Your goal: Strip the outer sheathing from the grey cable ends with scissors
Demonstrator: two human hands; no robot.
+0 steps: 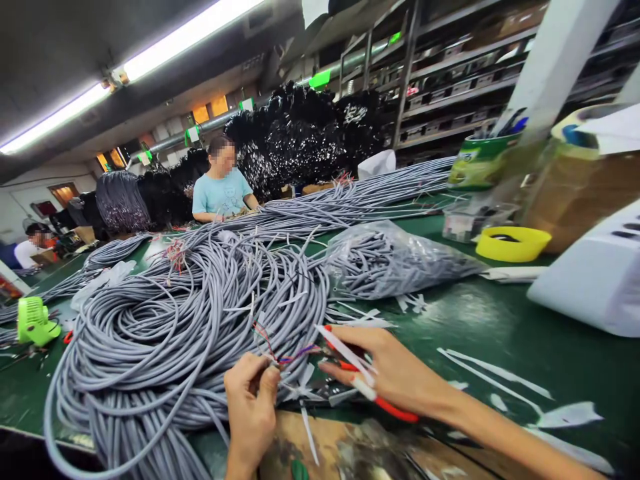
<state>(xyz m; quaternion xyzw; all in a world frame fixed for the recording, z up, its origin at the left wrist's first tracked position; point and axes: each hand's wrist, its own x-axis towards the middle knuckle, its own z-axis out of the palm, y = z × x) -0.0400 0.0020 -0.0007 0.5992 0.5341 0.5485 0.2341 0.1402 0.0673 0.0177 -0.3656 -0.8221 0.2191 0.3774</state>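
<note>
Through the head view I have the left hand point(253, 400) pinching the base of some thin coloured wires point(299, 354) between thumb and fingers, just in front of the big grey cable coil point(200, 327). The fingers of the right hand point(400, 370) are wrapped around a red-handled tool point(395, 409), with a white strip point(344, 352) lying across the grasp. The tool's tip reaches the blue-purple strands, while reddish ones bend upward from the pinch; whether its jaws bite on anything, I can't tell from here. My worry is the crowding: the tip is so near the left fingertips that a small slip could nip skin or nick the wrong strand. The strip could slide into the tool's path as well, since only the busy right hand carries it. If the pinch loosened, I think the wires could spring back among the loops — grey on grey, their cable would be hard to pick out. Scraps point(570, 415) on the green worktop point(500, 320) could snag under the right forearm, and a tug on the coil could shift the plastic bag point(400, 263) beside it.
</note>
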